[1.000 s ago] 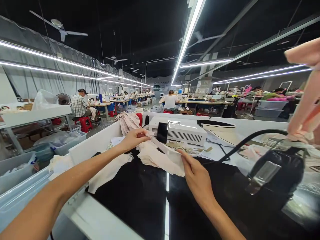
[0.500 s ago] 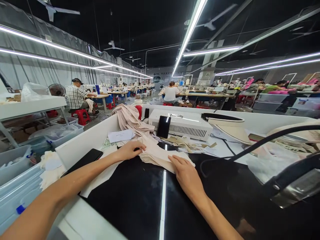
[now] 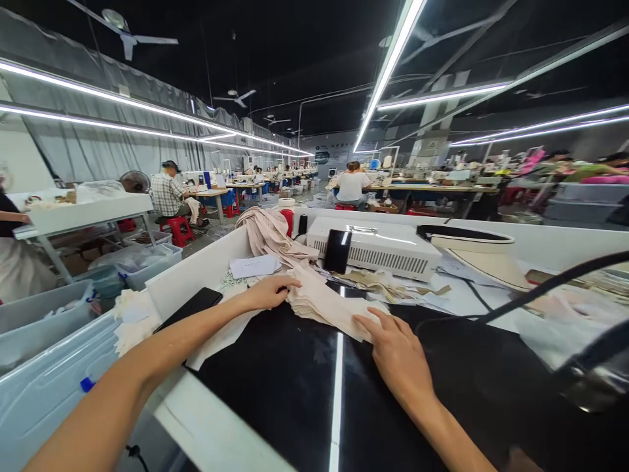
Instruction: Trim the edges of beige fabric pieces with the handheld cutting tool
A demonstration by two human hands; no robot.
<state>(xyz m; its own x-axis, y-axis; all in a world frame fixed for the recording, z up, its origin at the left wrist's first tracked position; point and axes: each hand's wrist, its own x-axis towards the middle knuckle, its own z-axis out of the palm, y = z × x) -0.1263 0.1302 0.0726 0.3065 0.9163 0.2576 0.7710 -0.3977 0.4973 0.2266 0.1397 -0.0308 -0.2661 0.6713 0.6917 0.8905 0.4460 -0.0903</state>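
Observation:
A stack of thin cream fabric pieces [image 3: 319,298] lies on the glossy black tabletop [image 3: 275,387], its layered edges fanned toward me. At its left end, my left hand [image 3: 270,293] holds the edge between thumb and fingers; the thumb tip is partly hidden. My right hand [image 3: 400,351] rests at the right end, fingers apart and bent over the cloth, with the thumb out of sight. Behind the stack is a heap of pale pink fabric [image 3: 275,239]. Another cream piece [image 3: 223,334] lies under my left forearm.
A white vented machine box [image 3: 373,246] stands behind, with a black phone [image 3: 337,250] leaning on it. A visor [image 3: 474,252] and scraps [image 3: 383,283] lie nearby. A black cable [image 3: 555,282] arches at right. Plastic bins [image 3: 44,321] stand left; co-workers sit farther off.
My view has turned slightly left. My right hand has shifted a little right along the fabric, its fingers now more spread and bent. My left hand stays at the stack's left end.

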